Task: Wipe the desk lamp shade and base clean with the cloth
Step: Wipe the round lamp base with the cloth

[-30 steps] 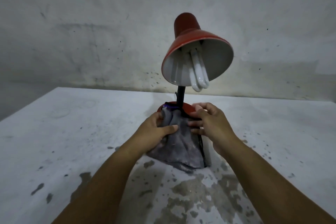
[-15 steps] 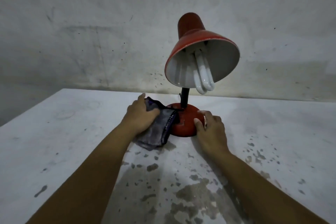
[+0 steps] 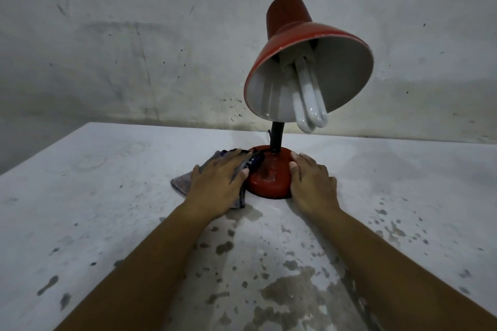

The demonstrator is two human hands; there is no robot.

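Observation:
A red desk lamp stands on the table, its shade (image 3: 293, 35) tilted toward me with a white bulb (image 3: 309, 99) hanging out of it. A black neck (image 3: 276, 137) joins the shade to the round red base (image 3: 269, 180). My left hand (image 3: 217, 183) lies flat on a grey cloth (image 3: 183, 183), pressing it against the left side of the base. My right hand (image 3: 313, 183) rests with straight fingers against the right side of the base, thumb on its top edge.
The white table (image 3: 107, 209) is worn, with dark chipped patches in front of me. Its left edge (image 3: 40, 153) drops off at the far left. A stained grey wall (image 3: 134, 48) rises right behind the lamp.
The cloth has come off the front of the base and moved to its left side under my left hand. My right hand has settled against the right side. The view has shifted closer.

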